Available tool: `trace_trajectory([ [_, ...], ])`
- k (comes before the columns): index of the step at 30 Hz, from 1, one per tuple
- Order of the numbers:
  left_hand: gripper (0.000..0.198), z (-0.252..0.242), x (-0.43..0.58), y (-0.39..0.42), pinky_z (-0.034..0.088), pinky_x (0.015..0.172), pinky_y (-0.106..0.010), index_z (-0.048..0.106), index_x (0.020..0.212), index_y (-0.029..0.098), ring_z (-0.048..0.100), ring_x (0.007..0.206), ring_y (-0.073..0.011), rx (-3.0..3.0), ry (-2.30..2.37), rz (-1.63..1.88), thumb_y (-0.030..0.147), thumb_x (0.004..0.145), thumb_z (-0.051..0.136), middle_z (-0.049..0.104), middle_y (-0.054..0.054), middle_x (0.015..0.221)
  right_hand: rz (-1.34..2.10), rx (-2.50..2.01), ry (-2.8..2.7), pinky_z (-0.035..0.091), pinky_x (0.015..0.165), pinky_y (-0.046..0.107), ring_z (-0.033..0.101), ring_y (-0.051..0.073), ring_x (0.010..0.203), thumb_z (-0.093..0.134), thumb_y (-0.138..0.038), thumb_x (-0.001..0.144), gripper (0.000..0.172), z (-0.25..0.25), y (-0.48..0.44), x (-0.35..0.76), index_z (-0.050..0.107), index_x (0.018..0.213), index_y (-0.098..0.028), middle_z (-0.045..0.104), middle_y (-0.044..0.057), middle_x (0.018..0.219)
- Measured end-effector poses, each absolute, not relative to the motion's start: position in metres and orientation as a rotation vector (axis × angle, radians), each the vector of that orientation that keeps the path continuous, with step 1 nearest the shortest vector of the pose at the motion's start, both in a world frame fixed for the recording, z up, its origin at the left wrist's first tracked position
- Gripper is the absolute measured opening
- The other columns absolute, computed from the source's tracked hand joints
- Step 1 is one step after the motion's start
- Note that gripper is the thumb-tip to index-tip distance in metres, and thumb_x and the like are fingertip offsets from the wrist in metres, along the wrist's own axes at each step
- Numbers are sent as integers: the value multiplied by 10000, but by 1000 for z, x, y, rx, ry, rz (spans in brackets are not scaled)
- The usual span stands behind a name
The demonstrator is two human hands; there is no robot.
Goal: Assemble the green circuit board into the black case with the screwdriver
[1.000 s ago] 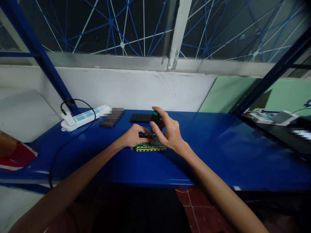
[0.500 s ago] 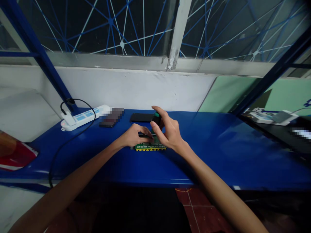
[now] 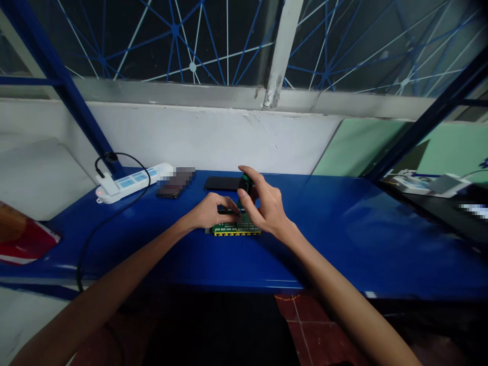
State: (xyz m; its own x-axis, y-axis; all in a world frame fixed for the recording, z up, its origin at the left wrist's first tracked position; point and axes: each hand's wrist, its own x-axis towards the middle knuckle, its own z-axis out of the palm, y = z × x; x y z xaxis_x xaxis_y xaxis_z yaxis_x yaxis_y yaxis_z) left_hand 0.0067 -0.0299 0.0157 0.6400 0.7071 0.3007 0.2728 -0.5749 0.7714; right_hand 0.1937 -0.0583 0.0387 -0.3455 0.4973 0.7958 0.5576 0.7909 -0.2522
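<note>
A green circuit board [image 3: 229,229] with a yellow front edge lies on the blue table [image 3: 171,259]. My right hand [image 3: 265,203] holds the black and green handle of a screwdriver [image 3: 245,184], upright over the board, between thumb and fingers. From the left, my left hand [image 3: 213,209] reaches over the board, its thumb and fingertips closed around the lower end of the tool. The tool's tip is too small to make out.
Behind the board lies a flat black object [image 3: 221,183]. A dark phone [image 3: 175,184] and a white power strip [image 3: 133,182] with a black cable are at the back left. A red packet [image 3: 26,239] is at the far left.
The screwdriver handle has turned a little in my right hand, showing different green and black parts. Both hands have stayed almost in place over the board.
</note>
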Motion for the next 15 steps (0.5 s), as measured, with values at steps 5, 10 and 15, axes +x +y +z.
trace_trajectory([
  [5, 172, 17, 6, -29, 522, 820, -306, 761, 874, 150, 692, 865, -198, 2173, 710, 741, 286, 800, 686, 753, -80, 902, -56, -792, -2011, 508, 606, 308, 614, 129, 626, 407, -298, 955, 430, 39, -60, 193, 402, 1366, -173, 674, 55, 949],
  [10, 170, 18, 4, -29, 519, 845, -314, 755, 905, 161, 686, 893, -191, 2179, 688, 670, 276, 819, 666, 750, -76, 932, -68, -774, -1994, 501, 594, 301, 608, 123, 613, 425, -289, 947, 416, 40, -60, 192, 424, 1346, -173, 673, 56, 960],
  [15, 188, 16, 6, -30, 524, 808, -318, 754, 879, 153, 688, 856, -197, 2157, 728, 766, 286, 747, 750, 750, -77, 901, -68, -802, -1990, 515, 632, 313, 618, 135, 639, 421, -299, 947, 424, 40, -59, 194, 420, 1355, -184, 675, 53, 954],
])
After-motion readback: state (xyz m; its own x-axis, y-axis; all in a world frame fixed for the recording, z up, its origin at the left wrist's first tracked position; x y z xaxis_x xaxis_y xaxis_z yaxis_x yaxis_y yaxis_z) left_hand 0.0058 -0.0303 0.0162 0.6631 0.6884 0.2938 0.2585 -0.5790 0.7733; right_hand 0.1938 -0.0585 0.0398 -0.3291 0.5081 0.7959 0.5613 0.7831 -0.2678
